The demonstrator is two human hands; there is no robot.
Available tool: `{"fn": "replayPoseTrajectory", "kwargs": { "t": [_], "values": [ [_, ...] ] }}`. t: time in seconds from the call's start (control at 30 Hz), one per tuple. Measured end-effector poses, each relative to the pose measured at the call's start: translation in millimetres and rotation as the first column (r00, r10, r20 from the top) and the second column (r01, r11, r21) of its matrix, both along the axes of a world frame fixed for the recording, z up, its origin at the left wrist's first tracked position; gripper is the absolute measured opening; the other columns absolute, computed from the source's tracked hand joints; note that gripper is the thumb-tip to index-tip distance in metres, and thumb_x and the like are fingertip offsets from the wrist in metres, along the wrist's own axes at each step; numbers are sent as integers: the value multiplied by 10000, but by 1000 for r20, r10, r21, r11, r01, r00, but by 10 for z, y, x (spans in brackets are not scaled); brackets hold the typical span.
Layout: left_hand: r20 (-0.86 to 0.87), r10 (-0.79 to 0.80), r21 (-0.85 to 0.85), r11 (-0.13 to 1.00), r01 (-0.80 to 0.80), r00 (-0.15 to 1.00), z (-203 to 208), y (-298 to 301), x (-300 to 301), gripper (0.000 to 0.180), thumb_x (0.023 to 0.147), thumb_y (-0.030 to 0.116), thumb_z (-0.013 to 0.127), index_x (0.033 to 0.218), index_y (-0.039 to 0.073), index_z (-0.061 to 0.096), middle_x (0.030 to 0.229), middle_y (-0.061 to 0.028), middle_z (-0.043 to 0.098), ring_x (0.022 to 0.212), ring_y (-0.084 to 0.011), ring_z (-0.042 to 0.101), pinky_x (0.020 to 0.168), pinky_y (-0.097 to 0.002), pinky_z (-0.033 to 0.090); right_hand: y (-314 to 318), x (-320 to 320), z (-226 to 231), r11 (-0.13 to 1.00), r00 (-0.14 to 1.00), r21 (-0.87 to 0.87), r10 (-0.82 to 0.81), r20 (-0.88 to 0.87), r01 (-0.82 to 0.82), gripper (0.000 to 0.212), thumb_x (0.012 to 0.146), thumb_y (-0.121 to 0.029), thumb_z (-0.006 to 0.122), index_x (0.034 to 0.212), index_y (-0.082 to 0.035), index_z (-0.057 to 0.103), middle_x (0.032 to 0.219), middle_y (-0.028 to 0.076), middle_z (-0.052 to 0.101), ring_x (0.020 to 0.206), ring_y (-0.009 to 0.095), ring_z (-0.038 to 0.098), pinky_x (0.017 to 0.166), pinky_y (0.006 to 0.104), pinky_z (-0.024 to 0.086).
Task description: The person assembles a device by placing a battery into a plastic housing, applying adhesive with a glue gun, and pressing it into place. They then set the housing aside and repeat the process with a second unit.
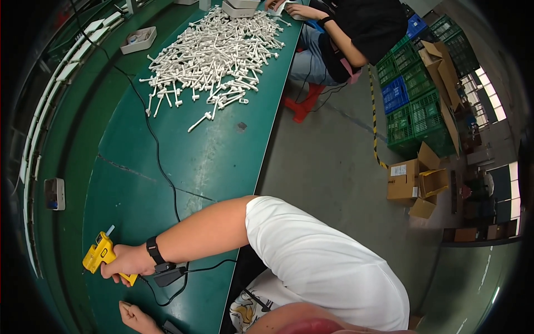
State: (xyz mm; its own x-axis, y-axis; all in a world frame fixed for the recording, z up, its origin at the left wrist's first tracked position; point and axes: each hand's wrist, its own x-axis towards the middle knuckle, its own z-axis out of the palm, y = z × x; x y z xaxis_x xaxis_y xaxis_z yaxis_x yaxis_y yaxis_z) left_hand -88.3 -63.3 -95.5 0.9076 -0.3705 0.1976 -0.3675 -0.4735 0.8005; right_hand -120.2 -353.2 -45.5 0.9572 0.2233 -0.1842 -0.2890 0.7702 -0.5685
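My right hand [125, 261] is wrapped round the grip of a yellow glue gun [100, 253], held over the near left part of the green table [194, 150]. A pale glue stick [110, 229] pokes out of the gun, and a black cord trails from its grip. Below it, close to the table's surface, my left hand [135, 318] has its fingers curled together, with nothing visible in them. A large heap of white plastic rod-shaped parts with knobbed heads [214, 53] covers the far end. One such part [200, 121] lies apart at the heap's near edge.
A black cable [158, 150] runs along the table. Small trays [139, 40] sit at the left side. At the far end a person in black [356, 28] sits on a red stool [300, 106]. Green and blue crates [414, 122] and an open cardboard box [403, 181] stand on the right.
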Motion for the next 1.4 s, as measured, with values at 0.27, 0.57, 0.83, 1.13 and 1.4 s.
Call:
{"fn": "replayPoseTrajectory", "kwargs": {
  "t": [0.27,0.57,0.83,1.13,1.4],
  "values": [
    [10,108,133,985,-108,994,437,-497,-335,370,1006,0,590,773,52,308,733,26,218,686,-96,229,589,-318,222,-36,-49,7,1000,1000,-11,12,17,-11,231,916,-168,749,1071,-38,637,780,77,659,585,172,636,522,351,554],
    [23,71,21,997,-72,997,352,-286,-275,285,902,30,640,784,23,380,749,-17,339,712,-133,360,631,-330,318,-54,40,69,995,995,-26,95,-7,-96,246,970,-268,791,1107,-112,660,892,20,669,718,121,666,595,307,584],
    [177,45,-97,995,-28,983,368,-480,-404,223,795,65,608,711,51,402,631,-154,348,568,-370,376,575,-466,365,-74,-152,149,994,994,-79,67,-88,-74,289,1068,-248,634,1298,-73,619,843,-1,499,708,114,481,652,291,437],
    [226,123,-48,992,-115,966,357,-559,-510,253,789,121,613,610,75,441,566,-89,468,568,-363,485,695,-459,442,-162,-118,120,988,994,-117,105,-5,-105,281,1093,-248,592,1309,-68,608,891,16,501,717,114,454,696,273,455],
    [216,137,-84,989,-121,967,406,-603,-477,284,747,151,615,530,45,465,523,-140,477,511,-385,467,628,-480,438,-170,-99,111,987,996,-141,87,25,-82,273,1102,-261,572,1301,-76,591,894,21,507,714,105,452,684,268,451]
  ]
}}
